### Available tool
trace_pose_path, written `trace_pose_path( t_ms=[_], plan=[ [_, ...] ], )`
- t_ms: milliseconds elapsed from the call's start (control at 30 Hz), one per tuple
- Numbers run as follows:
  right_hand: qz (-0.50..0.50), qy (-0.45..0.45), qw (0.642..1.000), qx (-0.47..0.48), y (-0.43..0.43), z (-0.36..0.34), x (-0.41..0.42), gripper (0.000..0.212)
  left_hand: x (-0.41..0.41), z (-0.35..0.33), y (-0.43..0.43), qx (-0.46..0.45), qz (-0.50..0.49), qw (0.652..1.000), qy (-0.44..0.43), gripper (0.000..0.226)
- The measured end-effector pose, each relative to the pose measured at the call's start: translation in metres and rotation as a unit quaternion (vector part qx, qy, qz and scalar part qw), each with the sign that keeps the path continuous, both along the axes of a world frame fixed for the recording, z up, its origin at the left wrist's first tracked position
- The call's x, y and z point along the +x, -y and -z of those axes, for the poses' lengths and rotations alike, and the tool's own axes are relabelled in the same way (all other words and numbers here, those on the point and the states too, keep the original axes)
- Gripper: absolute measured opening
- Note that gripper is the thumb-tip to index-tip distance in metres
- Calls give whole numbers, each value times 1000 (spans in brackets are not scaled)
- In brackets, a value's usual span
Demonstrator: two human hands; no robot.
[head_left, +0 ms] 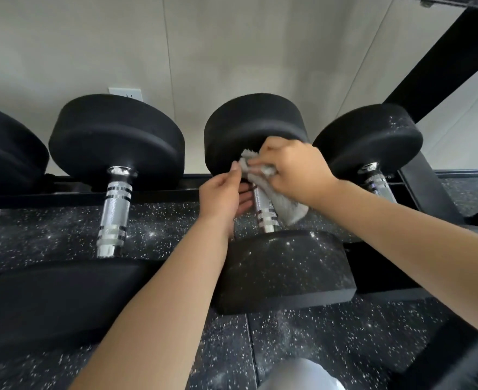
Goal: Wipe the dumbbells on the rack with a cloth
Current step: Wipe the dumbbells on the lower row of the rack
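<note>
We see soft, even daylight, brightest on the pale wall (232, 52) above the hands. Small glints sit on the chrome handle (115, 204) left of the left hand (221, 198), and the view lightens to the far right of the right hand (297, 170). The black dumbbell heads (116, 136) stay dark, with little detail. Shadows below the hands are faint and soft-edged. The wide lens bends straight lines towards the edges. The grey cloth (288, 206) under the right hand looks slightly smeared.
</note>
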State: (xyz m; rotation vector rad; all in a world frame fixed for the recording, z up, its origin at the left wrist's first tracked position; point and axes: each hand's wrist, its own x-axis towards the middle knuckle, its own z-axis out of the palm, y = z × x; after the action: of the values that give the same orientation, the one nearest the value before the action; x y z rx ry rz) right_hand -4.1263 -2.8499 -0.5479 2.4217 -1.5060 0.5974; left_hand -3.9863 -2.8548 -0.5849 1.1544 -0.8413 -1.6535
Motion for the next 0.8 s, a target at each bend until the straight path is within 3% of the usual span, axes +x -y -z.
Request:
trace_pose_path(
  t_ms=[67, 233, 367, 433, 500, 567, 667, 733, 800],
  plan=[
    [74, -41, 996, 16, 5, -2, 9, 27, 2, -1, -2, 12, 10, 1000, 3, 32],
    [61, 50, 996, 46, -19, 4, 8, 18, 9, -1, -6, 10, 9, 1000, 13, 25],
    [27, -7, 984, 174, -36, -10, 12, 18, 10, -1, -7, 5, 20, 999, 42, 22],
    [9, 6, 971, 240, -41, -21, 12, 16, 11, -1, -8, -6, 44, 997, 67, 19],
    [35, 65, 973, 219, -46, -35, 8, 16, 12, -1, -9, -12, 73, 995, 67, 13],
    [96, 193, 965, 151, -57, -52, -1, 18, 12, -2, -10, 1, 97, 994, 53, 6],
    [159, 368, 908, 124, -89, -73, -3, 12, 13, 0, -7, 14, 156, 986, 56, 24],
    [197, 369, 890, 181, -111, -66, 10, 18, 12, -1, -8, 10, 203, 977, 67, 29],
    [219, 289, 912, 192, -127, -43, 30, 26, 10, 0, -9, 6, 219, 972, 80, 30]
  ],
)
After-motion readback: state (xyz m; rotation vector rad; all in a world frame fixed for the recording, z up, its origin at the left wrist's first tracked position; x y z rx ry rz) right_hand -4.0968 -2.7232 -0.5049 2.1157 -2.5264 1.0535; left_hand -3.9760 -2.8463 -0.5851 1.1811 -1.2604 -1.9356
